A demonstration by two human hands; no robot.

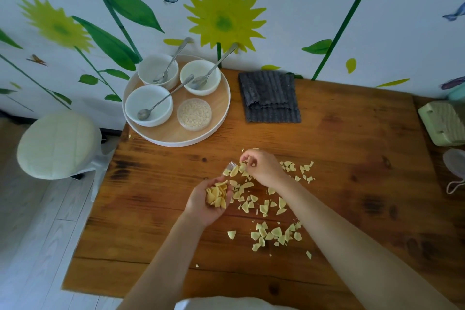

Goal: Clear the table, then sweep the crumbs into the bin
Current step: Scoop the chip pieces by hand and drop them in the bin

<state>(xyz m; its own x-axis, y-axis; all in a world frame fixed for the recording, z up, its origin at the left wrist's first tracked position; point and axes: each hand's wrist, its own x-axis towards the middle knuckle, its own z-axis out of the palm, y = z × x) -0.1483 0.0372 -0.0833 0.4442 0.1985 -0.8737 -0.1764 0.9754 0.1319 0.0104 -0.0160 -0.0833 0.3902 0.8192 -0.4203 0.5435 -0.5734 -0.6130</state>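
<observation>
Pale yellow chip crumbs [270, 233] lie scattered over the middle of the wooden table [151, 246]. My left hand [208, 202] is turned palm up and cups a pile of gathered chip pieces [217, 196]. My right hand [261, 166] hovers just beyond it, fingers curled, pinching a chip piece above the scatter. A small clear object [231, 165] lies on the table next to the right hand's fingertips. No bin is in view.
A round wooden tray [166, 137] at the back left holds three white bowls with spoons [149, 105] and a clear tub of grains [194, 114]. A folded grey cloth [269, 97] lies behind. A green box [441, 123] sits at the right edge, a stool [56, 145] at the left.
</observation>
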